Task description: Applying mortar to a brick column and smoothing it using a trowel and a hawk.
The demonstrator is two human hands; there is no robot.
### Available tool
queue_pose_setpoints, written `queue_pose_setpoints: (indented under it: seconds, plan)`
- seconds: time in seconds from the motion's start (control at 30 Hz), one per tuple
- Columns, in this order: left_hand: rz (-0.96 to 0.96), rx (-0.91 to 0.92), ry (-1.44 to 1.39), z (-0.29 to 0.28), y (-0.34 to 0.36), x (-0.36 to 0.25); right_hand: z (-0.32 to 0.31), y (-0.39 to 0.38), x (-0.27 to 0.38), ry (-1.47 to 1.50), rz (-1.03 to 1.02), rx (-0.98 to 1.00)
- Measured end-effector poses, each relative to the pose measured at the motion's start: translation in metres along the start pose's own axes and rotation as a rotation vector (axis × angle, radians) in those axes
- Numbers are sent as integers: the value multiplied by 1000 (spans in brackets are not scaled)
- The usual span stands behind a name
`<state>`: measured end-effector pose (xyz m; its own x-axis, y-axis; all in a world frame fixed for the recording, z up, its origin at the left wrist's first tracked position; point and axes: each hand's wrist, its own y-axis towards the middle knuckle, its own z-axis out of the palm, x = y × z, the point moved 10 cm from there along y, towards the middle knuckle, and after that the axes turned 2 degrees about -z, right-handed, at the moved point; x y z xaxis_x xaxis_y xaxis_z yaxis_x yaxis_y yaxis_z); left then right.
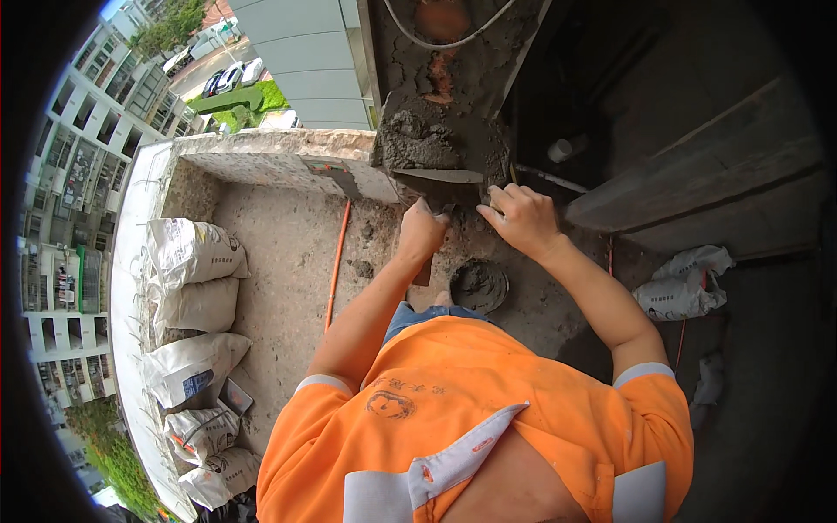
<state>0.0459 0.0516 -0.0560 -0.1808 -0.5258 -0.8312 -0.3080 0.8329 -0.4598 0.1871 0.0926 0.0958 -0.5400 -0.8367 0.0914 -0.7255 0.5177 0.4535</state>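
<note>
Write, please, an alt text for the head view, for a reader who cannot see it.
The left hand and right hand of someone in an orange shirt are close to thick grey mortar; what they grip is unclear. A round container of grey mix sits on the floor, and white sacks line the left wall.

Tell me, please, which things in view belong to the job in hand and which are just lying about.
Apparently in use:
heaped grey mortar
flat pale-edged piece by the left hand and right hand, kind unclear
tub of mortar

Apparently lying about:
left-side white sacks
right-side white sacks
orange rod
</note>
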Motion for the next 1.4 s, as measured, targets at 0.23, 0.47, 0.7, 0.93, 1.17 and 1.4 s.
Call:
queue_pose_setpoints:
  seconds: [0.23,0.47,0.7,0.93,1.17,1.4]
  plan:
    - [65,-82,-98,-29,16,19,10,6,-33,156,248,33]
    - [410,-49,297,-41,-39,-14,-53,22,-23,-113,-100,-107]
    - [47,69,-88,-15,-9,27,8,-3,-33,455,427,-109]
    - [192,19,41,-69,11,-12,-73,24,-36,-63,-24,-32]
    - [644,-94,562,-68,-20,-55,-112,44,-18,-260,-226,-194]
    - [561,-82,504,-53,-29,-29,-161,73,15,-307,-287,-507]
